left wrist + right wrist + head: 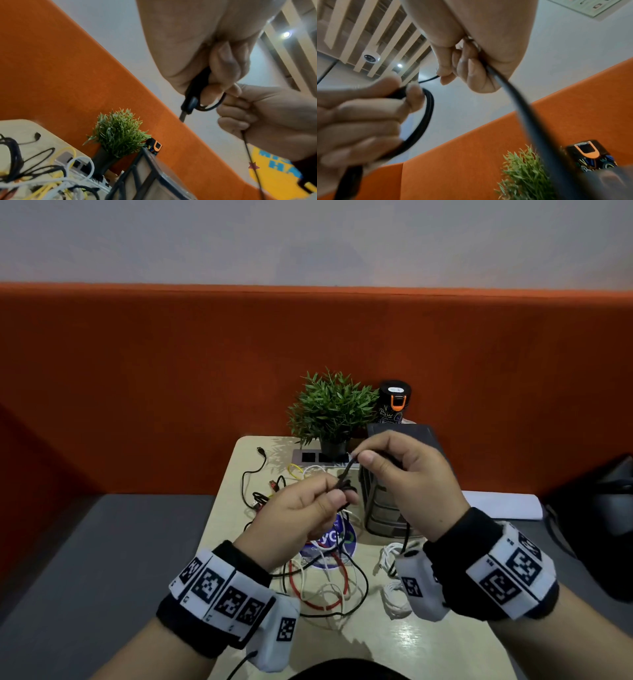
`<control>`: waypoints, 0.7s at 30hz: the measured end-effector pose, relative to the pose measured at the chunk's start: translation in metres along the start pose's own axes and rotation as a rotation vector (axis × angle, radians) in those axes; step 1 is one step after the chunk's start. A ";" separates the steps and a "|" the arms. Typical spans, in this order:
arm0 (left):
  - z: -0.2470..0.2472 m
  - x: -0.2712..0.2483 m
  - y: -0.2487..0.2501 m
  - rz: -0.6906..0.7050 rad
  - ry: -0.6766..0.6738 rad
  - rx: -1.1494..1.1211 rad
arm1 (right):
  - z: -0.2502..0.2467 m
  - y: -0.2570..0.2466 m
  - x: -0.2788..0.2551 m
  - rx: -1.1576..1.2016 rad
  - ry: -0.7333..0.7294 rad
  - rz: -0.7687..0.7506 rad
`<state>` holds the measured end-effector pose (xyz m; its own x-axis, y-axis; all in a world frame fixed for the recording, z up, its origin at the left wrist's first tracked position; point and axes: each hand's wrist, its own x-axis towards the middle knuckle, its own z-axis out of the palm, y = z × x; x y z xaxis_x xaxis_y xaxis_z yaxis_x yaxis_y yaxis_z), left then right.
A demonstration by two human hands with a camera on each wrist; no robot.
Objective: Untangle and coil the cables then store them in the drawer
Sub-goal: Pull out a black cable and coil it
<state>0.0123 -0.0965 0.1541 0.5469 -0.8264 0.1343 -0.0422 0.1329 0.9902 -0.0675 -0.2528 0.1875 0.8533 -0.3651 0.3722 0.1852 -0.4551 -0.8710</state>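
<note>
Both hands are raised above the small table (236,508). My left hand (334,491) grips a few small loops of a black cable (346,474); the loops (426,108) hang from its fingers (368,115). My right hand (361,456) pinches the same cable a little higher and to the right, and the free length (513,94) runs down past the wrist. A black plug (193,98) sticks out below my left fingers (223,65). A tangle of red, white, black and yellow cables (325,583) lies on the table below. The dark drawer unit (380,508) stands under my right hand.
A potted plant (330,409), a patterned bottle (394,402) and a grey socket box (313,457) stand at the table's back edge against the orange partition (171,388). A white cable bundle (394,597) lies front right. A black bag (596,525) sits far right.
</note>
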 end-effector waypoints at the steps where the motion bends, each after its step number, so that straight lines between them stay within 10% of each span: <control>1: 0.001 0.000 0.001 0.008 -0.001 -0.044 | 0.001 0.000 0.002 0.050 0.019 -0.002; 11: -0.006 0.004 0.020 0.168 0.113 -0.406 | 0.059 0.042 -0.034 0.101 -0.279 0.372; 21: -0.020 0.004 0.003 0.170 0.254 0.266 | 0.037 0.001 -0.040 -0.262 -0.397 0.153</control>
<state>0.0309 -0.0887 0.1571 0.7010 -0.6391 0.3165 -0.3465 0.0827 0.9344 -0.0830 -0.2083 0.1599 0.9902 -0.1296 0.0516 -0.0416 -0.6275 -0.7775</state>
